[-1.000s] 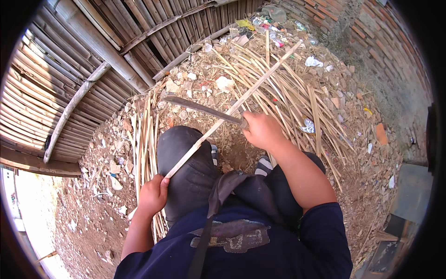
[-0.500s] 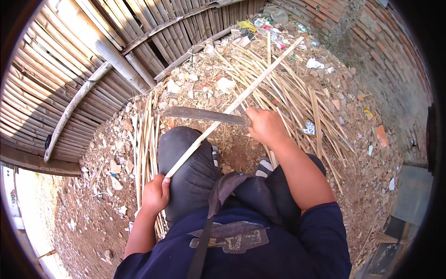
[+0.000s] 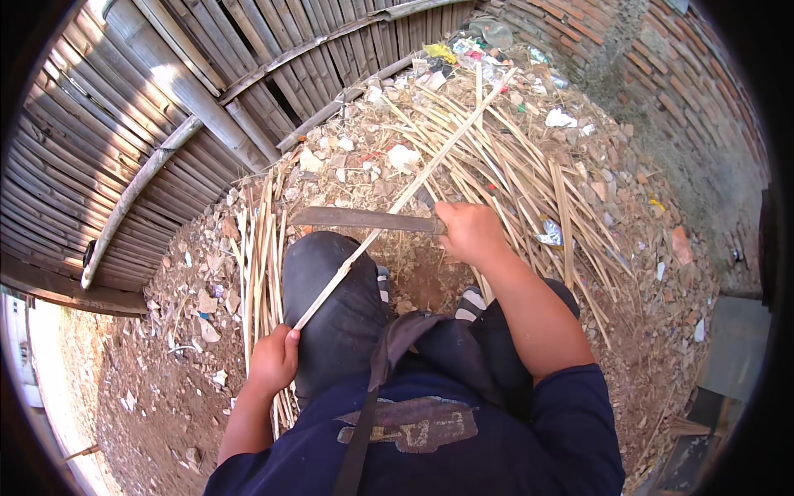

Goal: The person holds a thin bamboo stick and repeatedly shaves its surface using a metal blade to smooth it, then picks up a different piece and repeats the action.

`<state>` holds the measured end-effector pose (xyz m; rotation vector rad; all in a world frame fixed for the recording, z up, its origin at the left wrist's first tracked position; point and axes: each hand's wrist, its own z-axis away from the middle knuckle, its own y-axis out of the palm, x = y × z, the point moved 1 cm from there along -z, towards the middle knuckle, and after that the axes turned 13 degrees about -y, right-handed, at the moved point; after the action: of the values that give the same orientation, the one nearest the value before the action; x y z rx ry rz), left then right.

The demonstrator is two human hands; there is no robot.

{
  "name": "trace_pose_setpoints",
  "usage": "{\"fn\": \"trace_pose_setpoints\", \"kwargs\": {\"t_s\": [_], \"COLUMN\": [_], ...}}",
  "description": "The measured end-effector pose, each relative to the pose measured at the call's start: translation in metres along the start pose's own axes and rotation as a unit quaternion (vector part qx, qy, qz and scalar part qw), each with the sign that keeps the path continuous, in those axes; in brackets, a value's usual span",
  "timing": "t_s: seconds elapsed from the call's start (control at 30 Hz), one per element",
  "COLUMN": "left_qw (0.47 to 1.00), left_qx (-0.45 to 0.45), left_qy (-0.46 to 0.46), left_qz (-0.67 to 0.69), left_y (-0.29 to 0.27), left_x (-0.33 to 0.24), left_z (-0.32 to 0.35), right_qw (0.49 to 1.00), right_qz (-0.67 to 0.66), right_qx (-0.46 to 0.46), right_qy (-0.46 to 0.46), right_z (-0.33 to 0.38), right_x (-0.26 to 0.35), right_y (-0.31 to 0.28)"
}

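My left hand (image 3: 271, 361) is closed round the near end of a long pale bamboo strip (image 3: 408, 193), which slants over my left knee up to the far right. My right hand (image 3: 475, 233) grips the handle of a machete (image 3: 364, 218). Its dark blade points left and lies across the strip, just beyond the knee. The handle is mostly hidden in the fist. More split strips (image 3: 529, 178) are heaped on the ground beyond my right hand. Another bundle of strips (image 3: 263, 256) lies to the left of my left knee.
A bamboo fence (image 3: 124, 165) rises at the left, with poles across it. On the right stands a brick wall (image 3: 662, 91). Stones and litter (image 3: 562, 116) cover the dirt ground. Grey sheets (image 3: 732, 347) lean at the right edge.
The strip's far end has swung slightly left and it looks narrower, as if turned. The machete has shifted slightly down, and my left hand has moved down a little.
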<state>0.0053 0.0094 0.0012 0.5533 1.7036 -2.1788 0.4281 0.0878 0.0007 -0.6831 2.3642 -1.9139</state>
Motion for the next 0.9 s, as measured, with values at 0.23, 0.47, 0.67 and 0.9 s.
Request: {"fn": "trace_pose_setpoints", "kwargs": {"t_s": [0.23,0.47,0.67,0.9], "left_qw": [1.000,1.000,0.999,0.998], "left_qx": [-0.007,-0.017,-0.029,-0.008], "left_qy": [-0.010,-0.006,0.001,0.009], "left_qz": [-0.027,-0.025,-0.023,-0.055], "left_y": [-0.007,0.004,0.002,-0.009], "left_x": [-0.012,0.001,-0.007,-0.006], "left_z": [0.003,0.002,0.001,-0.002], "right_qw": [0.986,1.000,0.987,0.999], "right_qz": [-0.013,-0.009,-0.029,0.010], "right_qx": [-0.027,0.017,0.064,0.028], "right_qy": [0.165,-0.015,0.146,-0.013], "right_z": [-0.002,-0.003,-0.004,0.000], "right_x": [-0.043,0.010,-0.043,0.009], "right_y": [-0.001,-0.005,0.002,-0.002]}}
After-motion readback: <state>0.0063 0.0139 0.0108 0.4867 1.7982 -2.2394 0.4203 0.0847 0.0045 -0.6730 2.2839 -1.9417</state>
